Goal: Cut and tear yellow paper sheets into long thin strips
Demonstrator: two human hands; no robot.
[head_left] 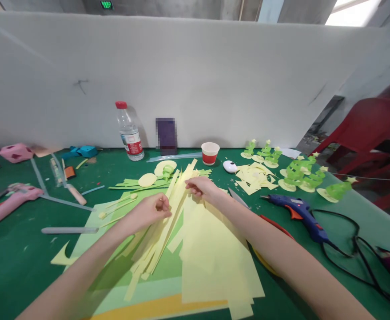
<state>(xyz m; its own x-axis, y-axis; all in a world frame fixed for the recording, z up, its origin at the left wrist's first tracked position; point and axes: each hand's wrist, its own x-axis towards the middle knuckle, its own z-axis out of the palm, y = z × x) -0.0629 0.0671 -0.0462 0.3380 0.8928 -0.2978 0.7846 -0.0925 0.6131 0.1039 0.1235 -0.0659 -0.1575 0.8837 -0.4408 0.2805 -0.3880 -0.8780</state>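
A loose bundle of pale yellow paper strips (163, 233) lies slanting across green paper sheets (115, 275) in front of me. My left hand (153, 209) is at the bundle's left side, its fingers curled in a loose pinch; whatever is between them is too small to make out. On the far right side, the fingertips of my right hand (203, 189) are pinched at the edge of the strips. Under my right forearm lies a stack of pale yellow paper sheets (218, 262). Several thin strips with rolled ends (118, 209) rest left of the bundle.
A blue glue gun (298, 211) with a black cable lies right, near green spiral paper trees (301, 173) and yellow scraps (256, 178). Scissors (238, 198) are partly under my right forearm. A bottle (130, 138) and paper cup (210, 154) stand behind. A pink glue gun (18, 202) lies left.
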